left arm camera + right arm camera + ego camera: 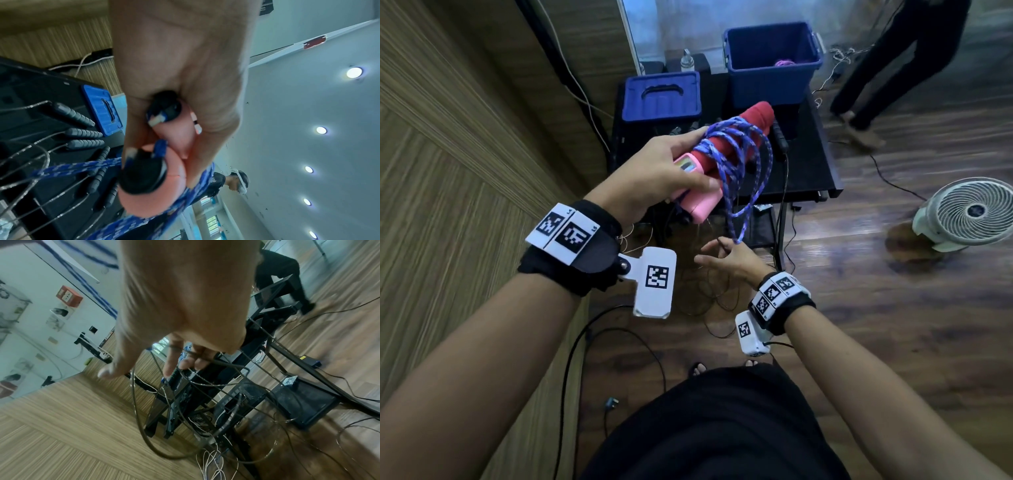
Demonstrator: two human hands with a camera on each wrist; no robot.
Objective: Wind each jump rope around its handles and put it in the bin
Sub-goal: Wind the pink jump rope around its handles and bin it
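My left hand grips the two pink and red jump rope handles side by side, raised above the black table. A blue patterned rope is wound loosely around them, and long loops hang down off the bundle. In the left wrist view the fingers of my left hand wrap the pink handles near their black end caps, with the blue rope trailing across. My right hand hovers below the lowest loop, fingers spread and holding nothing. The blue bin stands at the table's far end.
A pink-purple rope lies inside the bin. A blue lid sits at the table's far left. Several black-handled wire ropes lie on the table, their wires hanging off the edge. A floor fan stands right; a person walks behind.
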